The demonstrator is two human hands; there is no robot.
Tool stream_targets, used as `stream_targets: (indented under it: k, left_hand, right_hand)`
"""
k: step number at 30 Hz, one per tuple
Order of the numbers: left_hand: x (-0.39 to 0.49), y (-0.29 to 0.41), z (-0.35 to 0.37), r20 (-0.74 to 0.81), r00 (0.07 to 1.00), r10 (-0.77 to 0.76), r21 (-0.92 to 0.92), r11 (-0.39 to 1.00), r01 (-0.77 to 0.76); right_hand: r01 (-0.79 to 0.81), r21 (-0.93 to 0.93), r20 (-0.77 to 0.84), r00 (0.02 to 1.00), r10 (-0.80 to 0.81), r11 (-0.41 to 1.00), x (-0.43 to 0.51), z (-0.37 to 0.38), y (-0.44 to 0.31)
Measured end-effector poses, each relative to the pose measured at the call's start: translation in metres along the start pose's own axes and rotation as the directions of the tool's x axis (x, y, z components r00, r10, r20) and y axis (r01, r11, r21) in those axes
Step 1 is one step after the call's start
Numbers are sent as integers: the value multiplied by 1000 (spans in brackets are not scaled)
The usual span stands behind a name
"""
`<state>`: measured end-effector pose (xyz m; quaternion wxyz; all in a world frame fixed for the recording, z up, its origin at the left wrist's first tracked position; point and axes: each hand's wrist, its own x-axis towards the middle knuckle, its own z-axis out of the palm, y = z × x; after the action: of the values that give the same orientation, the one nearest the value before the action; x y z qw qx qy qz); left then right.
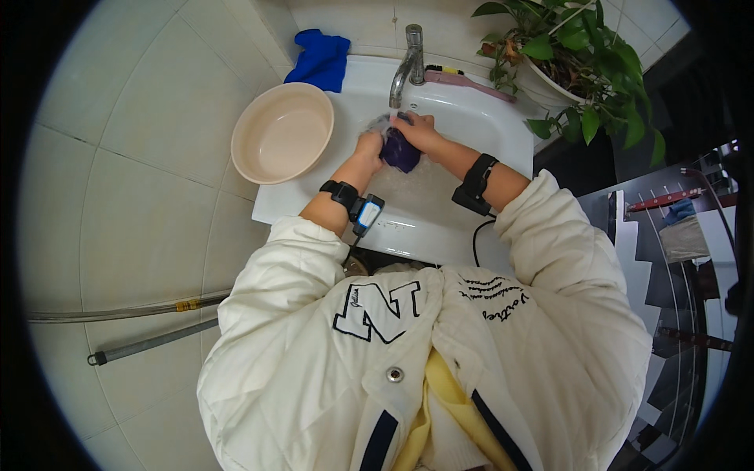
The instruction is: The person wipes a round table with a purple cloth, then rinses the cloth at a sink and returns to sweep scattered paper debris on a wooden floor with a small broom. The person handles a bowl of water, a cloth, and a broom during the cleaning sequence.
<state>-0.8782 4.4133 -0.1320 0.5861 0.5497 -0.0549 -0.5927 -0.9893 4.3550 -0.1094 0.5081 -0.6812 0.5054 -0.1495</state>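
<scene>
Both hands are over the basin of a white ceramic sink (471, 235), right below the chrome faucet (406, 65). Water runs from the spout and splashes over what I hold. Between my left hand (371, 147) and my right hand (419, 130) is a wet, dark purple cloth (402, 153), bunched up with its lower end hanging towards me. My left fingers grip its left side and are partly hidden by the splash. The right hand holds it from above and the right, close under the spout. Water stands or runs in the basin beneath.
On the sink's left rim sits a beige plastic basin (283, 132), with a blue cloth (321, 59) behind it. A pink-handled brush (468, 83) lies behind the faucet's right side. A potted vine (580, 65) overhangs the right back corner. Poles (159, 343) lean at left.
</scene>
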Motion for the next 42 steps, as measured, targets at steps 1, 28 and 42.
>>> stream_targets:
  k: [1, 28, 42]
  left_hand:
    - [0, 4, 0, -33, 999, 3, 74, 997, -1]
    - [35, -21, -2, 213, 975, -69, -280, 951, 128]
    - [7, 19, -12, 32, 999, 35, 139, 990, -39]
  right_hand:
    - [-2, -59, 0, 1000, 2, 998, -2, -2, -1]
    - [191, 71, -259, 951, -167, 979, 17, 59, 34]
    - [-359, 733, 345, 928, 139, 578, 35, -21, 15]
